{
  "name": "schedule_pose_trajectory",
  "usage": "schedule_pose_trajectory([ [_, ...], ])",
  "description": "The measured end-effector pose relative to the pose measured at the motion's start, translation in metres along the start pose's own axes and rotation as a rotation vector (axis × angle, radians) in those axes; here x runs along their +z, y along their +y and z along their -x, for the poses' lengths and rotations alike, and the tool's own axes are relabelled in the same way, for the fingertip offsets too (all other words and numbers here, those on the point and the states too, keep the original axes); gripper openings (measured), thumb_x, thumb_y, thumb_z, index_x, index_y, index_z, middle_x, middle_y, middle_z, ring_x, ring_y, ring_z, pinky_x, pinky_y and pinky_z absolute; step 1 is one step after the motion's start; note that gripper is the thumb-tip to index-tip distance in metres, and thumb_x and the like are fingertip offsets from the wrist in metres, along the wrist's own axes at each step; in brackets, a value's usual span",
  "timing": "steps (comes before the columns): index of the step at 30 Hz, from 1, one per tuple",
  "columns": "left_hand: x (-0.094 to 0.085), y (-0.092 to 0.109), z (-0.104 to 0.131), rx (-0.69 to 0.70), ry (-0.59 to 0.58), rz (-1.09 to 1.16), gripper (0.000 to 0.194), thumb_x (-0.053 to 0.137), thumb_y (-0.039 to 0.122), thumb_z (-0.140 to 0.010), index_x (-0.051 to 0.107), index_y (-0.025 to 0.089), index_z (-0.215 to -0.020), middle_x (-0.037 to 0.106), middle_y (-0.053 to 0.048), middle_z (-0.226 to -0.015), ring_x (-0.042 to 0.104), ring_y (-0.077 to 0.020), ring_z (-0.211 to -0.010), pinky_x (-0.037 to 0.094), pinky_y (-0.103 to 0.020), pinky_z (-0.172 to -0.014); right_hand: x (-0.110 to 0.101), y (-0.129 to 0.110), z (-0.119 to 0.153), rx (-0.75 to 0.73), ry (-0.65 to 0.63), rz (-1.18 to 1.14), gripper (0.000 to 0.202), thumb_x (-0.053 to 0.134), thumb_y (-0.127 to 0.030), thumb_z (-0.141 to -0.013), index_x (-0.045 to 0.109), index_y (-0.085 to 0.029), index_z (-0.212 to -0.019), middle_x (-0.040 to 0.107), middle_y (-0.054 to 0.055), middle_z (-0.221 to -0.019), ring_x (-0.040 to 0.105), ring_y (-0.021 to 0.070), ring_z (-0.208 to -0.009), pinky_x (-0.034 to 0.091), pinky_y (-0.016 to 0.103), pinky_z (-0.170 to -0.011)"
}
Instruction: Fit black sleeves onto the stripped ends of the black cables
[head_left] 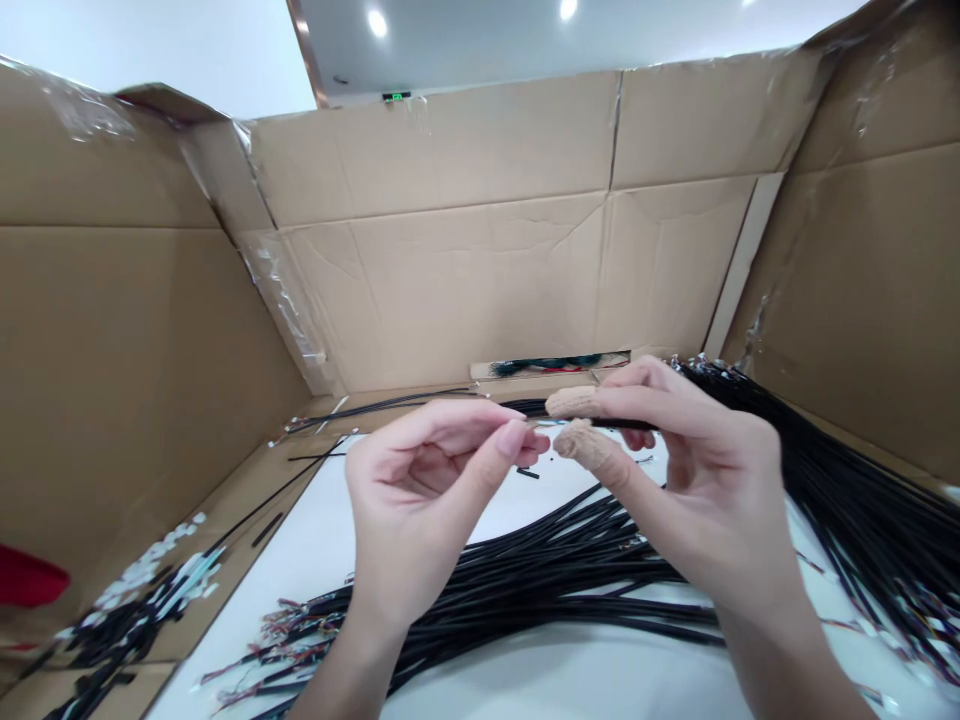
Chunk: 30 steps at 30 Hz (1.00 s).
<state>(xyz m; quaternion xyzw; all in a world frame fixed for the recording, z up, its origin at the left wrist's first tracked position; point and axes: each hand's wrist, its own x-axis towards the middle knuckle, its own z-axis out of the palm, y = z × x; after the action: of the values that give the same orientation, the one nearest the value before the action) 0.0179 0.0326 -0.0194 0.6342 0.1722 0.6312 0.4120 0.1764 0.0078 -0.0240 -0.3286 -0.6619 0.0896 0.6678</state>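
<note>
Near the middle of the head view, my left hand pinches something thin, too small to make out clearly, between thumb and forefinger. Facing it, my right hand holds a black cable between thumb and forefinger, both wrapped in tan finger covers. The cable's end points toward my left fingertips, and a small gap separates the two hands. Beneath both hands, a bundle of black cables with stripped, coloured wire ends lies across the white surface.
More black cables are heaped at the right. Cables with white connectors lie at the lower left, near a red object. Cardboard walls enclose the back and sides. A slot in the back wall shows dark strands.
</note>
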Motion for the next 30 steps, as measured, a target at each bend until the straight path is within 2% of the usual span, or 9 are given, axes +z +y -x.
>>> schedule_pose_trajectory([
  [5, -0.002, 0.0, -0.002, 0.05, 0.043, -0.009, 0.016, 0.072, 0.011, -0.085, 0.078, 0.025, -0.09, 0.079, 0.006, -0.082, 0.075, -0.0055, -0.074, 0.06, -0.008, -0.073, -0.004, -0.003, 0.004, -0.048, 0.023, 0.061, 0.018, 0.074, -0.012, -0.083, 0.077, -0.021, -0.098, 0.067, -0.001, -0.084, 0.052, 0.0108, -0.077, 0.042, 0.029, -0.062],
  [9, 0.001, 0.002, -0.001, 0.083, -0.021, -0.095, 0.023, 0.075, 0.021, -0.084, 0.076, 0.028, -0.105, 0.079, 0.005, -0.092, 0.075, -0.008, -0.083, 0.061, -0.01, -0.074, -0.002, -0.004, 0.006, -0.08, 0.04, 0.123, 0.02, 0.074, -0.011, -0.083, 0.077, -0.02, -0.1, 0.061, 0.001, -0.081, 0.052, 0.0123, -0.077, 0.041, 0.029, -0.061],
  [13, 0.003, 0.004, 0.0, 0.168, -0.003, -0.248, 0.026, 0.076, 0.009, -0.08, 0.079, 0.033, -0.091, 0.078, 0.009, -0.083, 0.072, -0.0042, -0.07, 0.058, -0.007, -0.065, -0.002, -0.006, 0.008, -0.092, 0.022, 0.145, 0.021, 0.072, -0.01, -0.084, 0.077, -0.02, -0.102, 0.059, 0.002, -0.083, 0.053, 0.0134, -0.077, 0.042, 0.032, -0.064],
  [17, 0.004, 0.004, 0.002, 0.242, 0.04, -0.307, 0.025, 0.076, 0.006, -0.078, 0.079, 0.03, -0.086, 0.077, 0.008, -0.078, 0.07, -0.006, -0.064, 0.058, -0.01, -0.057, -0.005, -0.008, 0.009, -0.052, -0.031, 0.14, 0.021, 0.074, -0.015, -0.084, 0.077, -0.022, -0.103, 0.057, 0.002, -0.084, 0.053, 0.0147, -0.081, 0.043, 0.033, -0.068],
  [19, 0.004, 0.003, 0.003, 0.25, 0.053, -0.322, 0.024, 0.077, 0.007, -0.078, 0.079, 0.029, -0.086, 0.077, 0.007, -0.078, 0.07, -0.0061, -0.064, 0.056, -0.009, -0.054, -0.007, -0.01, 0.008, -0.013, -0.065, 0.104, 0.021, 0.075, -0.02, -0.085, 0.077, -0.027, -0.105, 0.057, 0.001, -0.085, 0.052, 0.0148, -0.082, 0.043, 0.033, -0.07],
  [23, 0.003, 0.002, 0.004, 0.303, 0.009, -0.336, 0.03, 0.076, 0.001, -0.075, 0.079, 0.029, -0.086, 0.078, 0.007, -0.083, 0.072, -0.0063, -0.074, 0.059, -0.009, -0.066, -0.011, -0.013, 0.005, 0.05, -0.109, -0.035, 0.025, 0.071, -0.018, -0.088, 0.075, -0.035, -0.105, 0.065, -0.003, -0.087, 0.057, 0.0137, -0.086, 0.046, 0.031, -0.075],
  [27, 0.001, 0.0, 0.005, 0.339, -0.05, -0.358, 0.039, 0.071, -0.003, -0.077, 0.079, 0.032, -0.092, 0.079, 0.01, -0.085, 0.074, -0.0058, -0.079, 0.059, -0.011, -0.078, -0.014, -0.014, 0.003, 0.126, -0.151, -0.1, 0.02, 0.072, -0.016, -0.086, 0.076, -0.033, -0.095, 0.071, -0.006, -0.084, 0.063, 0.012, -0.081, 0.048, 0.029, -0.071],
  [30, 0.002, 0.0, 0.006, 0.344, -0.056, -0.406, 0.04, 0.072, -0.003, -0.076, 0.078, 0.033, -0.092, 0.079, 0.011, -0.085, 0.073, -0.0049, -0.078, 0.058, -0.01, -0.077, -0.015, -0.014, 0.005, 0.13, -0.139, -0.048, 0.014, 0.071, -0.015, -0.085, 0.074, -0.028, -0.087, 0.072, -0.006, -0.082, 0.064, 0.0122, -0.08, 0.048, 0.029, -0.071],
])
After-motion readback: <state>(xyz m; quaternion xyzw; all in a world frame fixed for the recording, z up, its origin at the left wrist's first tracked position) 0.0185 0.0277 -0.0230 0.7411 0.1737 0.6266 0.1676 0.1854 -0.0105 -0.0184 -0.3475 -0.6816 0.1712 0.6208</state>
